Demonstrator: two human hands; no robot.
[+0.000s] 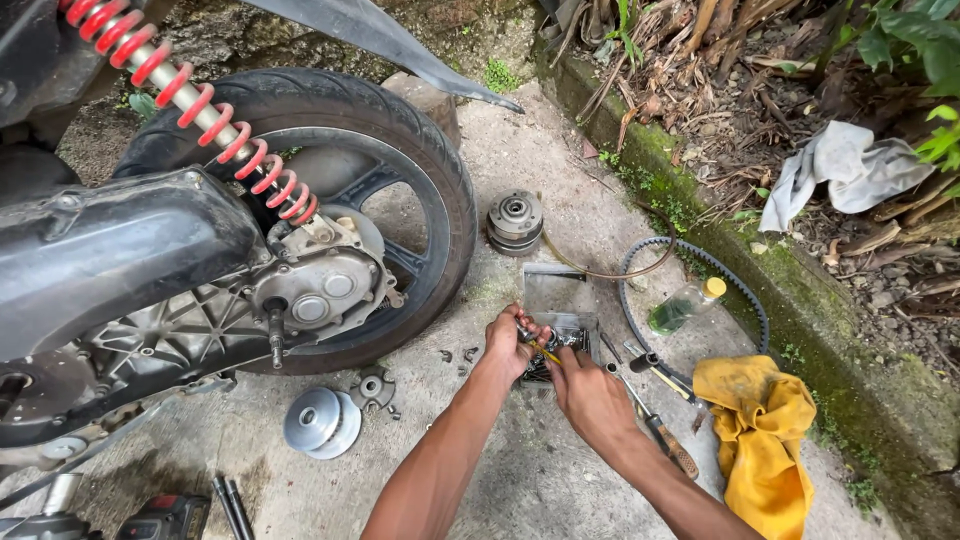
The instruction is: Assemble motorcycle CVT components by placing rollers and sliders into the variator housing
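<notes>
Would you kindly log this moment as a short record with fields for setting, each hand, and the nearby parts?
setting: concrete ground beside a scooter rear wheel with a red shock spring
left hand: left hand pinches a small metal part over the metal tray
right hand: right hand holds a thin yellow-handled tool to that part
nearby parts: clutch assembly, drive belt, pulley, small bottle
cloths: yellow rag, grey rag

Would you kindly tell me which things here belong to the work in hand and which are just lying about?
In hand: left hand, right hand, small metal part, parts tray.

Lying about: clutch assembly, drive belt, pulley, yellow rag, bottle, screwdriver.
</notes>
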